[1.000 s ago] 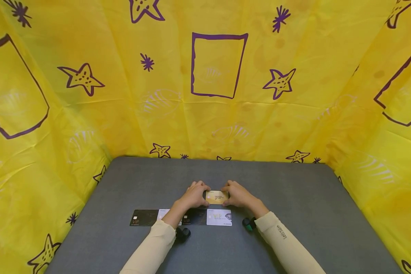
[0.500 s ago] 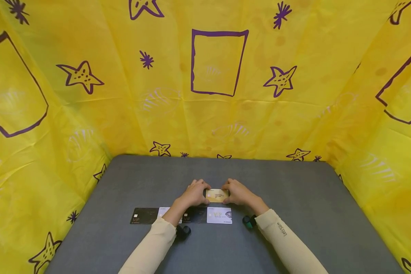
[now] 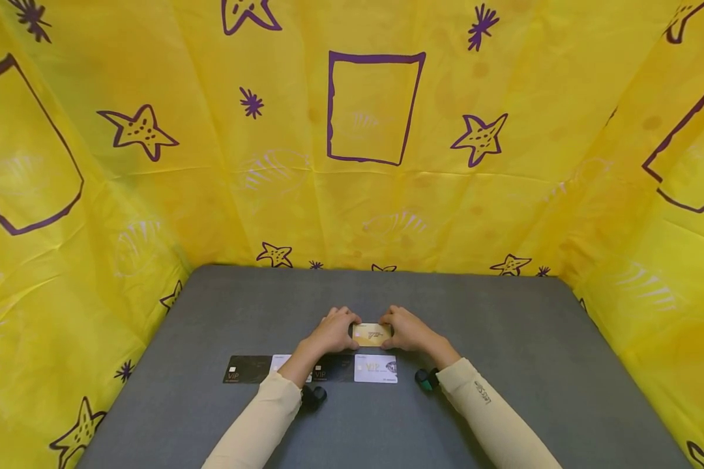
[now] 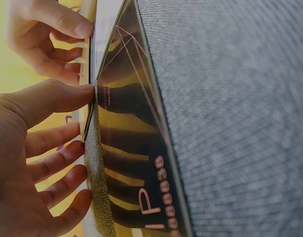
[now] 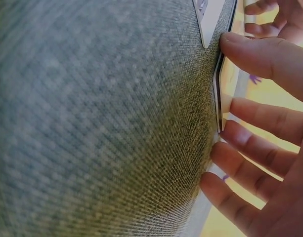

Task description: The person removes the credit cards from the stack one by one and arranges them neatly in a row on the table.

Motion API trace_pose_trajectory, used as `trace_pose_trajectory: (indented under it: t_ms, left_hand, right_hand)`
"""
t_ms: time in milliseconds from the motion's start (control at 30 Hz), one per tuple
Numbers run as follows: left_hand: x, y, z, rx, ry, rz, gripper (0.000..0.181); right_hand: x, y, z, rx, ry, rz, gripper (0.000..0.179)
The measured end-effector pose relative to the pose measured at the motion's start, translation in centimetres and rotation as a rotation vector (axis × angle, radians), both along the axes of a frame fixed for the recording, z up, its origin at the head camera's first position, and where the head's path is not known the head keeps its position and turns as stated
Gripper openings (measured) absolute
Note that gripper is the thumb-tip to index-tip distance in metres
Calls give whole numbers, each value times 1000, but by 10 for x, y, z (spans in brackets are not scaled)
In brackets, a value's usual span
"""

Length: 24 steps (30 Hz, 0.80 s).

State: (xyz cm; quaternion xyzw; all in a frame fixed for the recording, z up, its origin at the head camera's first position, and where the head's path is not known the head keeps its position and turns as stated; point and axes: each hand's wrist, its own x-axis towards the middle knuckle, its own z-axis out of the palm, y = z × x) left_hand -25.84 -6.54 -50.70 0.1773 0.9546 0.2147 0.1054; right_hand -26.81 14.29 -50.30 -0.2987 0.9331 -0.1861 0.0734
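In the head view a gold card point(image 3: 371, 335) lies level between my two hands at the middle of the table. My left hand point(image 3: 333, 332) pinches its left end, thumb on the near edge and fingertips on the far edge. The right end is pinched the same way by my right hand point(image 3: 409, 331). Just nearer to me runs a row of cards: a black VIP card point(image 3: 246, 369), a white card point(image 3: 280, 362) partly hidden by my left forearm, another black card point(image 3: 336, 369) and a white VIP card point(image 3: 375, 369). The left wrist view shows a black card point(image 4: 129, 118) close beside my left thumb.
The grey cloth-covered table point(image 3: 493, 339) reaches back to yellow curtains point(image 3: 305, 215) with purple starfish drawings, which enclose it at the back and both sides. Dark wrist-worn devices sit under my left wrist point(image 3: 313, 398) and right wrist point(image 3: 427, 380).
The head view has shifted very slightly. Both hands and the gold card hold the same place relative to the row of cards.
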Motion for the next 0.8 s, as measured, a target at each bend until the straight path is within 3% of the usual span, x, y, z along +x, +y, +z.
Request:
trace_pose_trajectory:
  t_ms: [267,467,800]
  left_hand:
    - [3,-2,2,8,34,-13,45]
    - [4,-2,1,26,19,-13,48]
    - [4,-3,1,37,53,-25,49]
  right_hand:
    - [1,-2,2,10,-27,-20,45]
    - [3,-3,5,9,-50,-46,45]
    - [3,2,4,-10,-24,-29,46]
